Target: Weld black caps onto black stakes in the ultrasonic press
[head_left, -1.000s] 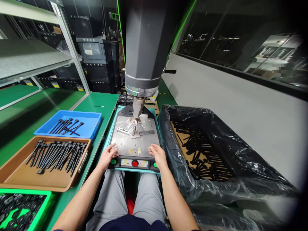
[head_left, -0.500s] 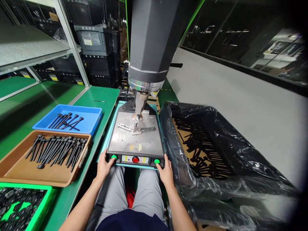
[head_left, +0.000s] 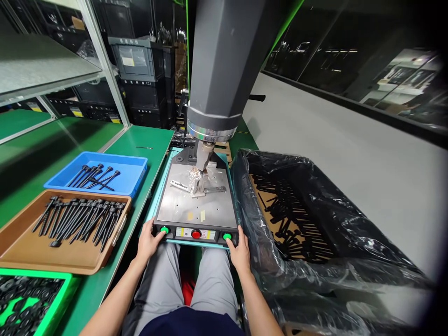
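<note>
My left hand (head_left: 148, 243) lies at the left front corner of the machine base (head_left: 175, 215), its thumb on the left green button (head_left: 164, 230). At the opposite corner, my right hand (head_left: 240, 249) has its thumb on the right green button (head_left: 227, 237). Both hands have their fingers spread along the base's sides and hold no loose part. Between them sits a red button (head_left: 196, 234). The grey machine head (head_left: 219, 65) ends in a metal tool (head_left: 204, 155), down at a small fixture (head_left: 199, 189) wrapped in clear film. Whatever part sits there is hard to make out.
On the green bench at left are a blue tray (head_left: 135, 179) and a brown tray (head_left: 31, 254) of black rod-like parts. A green tray (head_left: 68, 291) holds black rings. To the right stands a film-lined box (head_left: 350, 224) with many black rods.
The machine head and its metal tool have come down a little toward the fixture. Both hands keep their places, thumbs on the green buttons.
</note>
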`<state>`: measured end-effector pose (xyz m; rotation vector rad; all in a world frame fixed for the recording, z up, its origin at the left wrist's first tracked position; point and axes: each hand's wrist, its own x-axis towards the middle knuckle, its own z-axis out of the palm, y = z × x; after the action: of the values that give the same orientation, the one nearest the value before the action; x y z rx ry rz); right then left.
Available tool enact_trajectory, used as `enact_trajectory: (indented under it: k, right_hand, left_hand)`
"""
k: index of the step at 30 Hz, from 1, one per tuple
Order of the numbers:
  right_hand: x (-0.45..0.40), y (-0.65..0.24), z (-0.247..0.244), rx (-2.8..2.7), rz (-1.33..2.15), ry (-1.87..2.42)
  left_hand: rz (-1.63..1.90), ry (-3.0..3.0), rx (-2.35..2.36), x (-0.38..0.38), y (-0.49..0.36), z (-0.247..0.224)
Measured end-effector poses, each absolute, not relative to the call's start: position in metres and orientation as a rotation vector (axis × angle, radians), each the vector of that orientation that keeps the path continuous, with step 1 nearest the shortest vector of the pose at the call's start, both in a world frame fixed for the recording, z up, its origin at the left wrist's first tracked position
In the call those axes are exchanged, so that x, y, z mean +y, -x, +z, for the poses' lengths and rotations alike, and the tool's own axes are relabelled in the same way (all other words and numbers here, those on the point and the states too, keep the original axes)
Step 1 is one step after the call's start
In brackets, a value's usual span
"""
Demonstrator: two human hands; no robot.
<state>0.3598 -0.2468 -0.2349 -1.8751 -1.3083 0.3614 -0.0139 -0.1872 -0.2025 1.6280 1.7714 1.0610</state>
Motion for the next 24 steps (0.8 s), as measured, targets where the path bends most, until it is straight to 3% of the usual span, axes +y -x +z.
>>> enact_trajectory:
  k: [10,20,24]
  right_hand:
    - [-0.246,-0.359,-0.231,-1.268,0.432,1.87]
    - [-0.247,-0.36,-0.223,-1.22,0.541,1.86]
    - [-0.251,-0.347,-0.208,-1.177,0.328,1.825]
  left_hand:
    - [1.391,-1.392,1.538,-0.164,-0.013,-0.145]
    - [1.2,-1.0,1.321,-0.108,-0.053,-0.128]
    - [1.035,-0.713,1.206,-0.105,-0.055,-0.118]
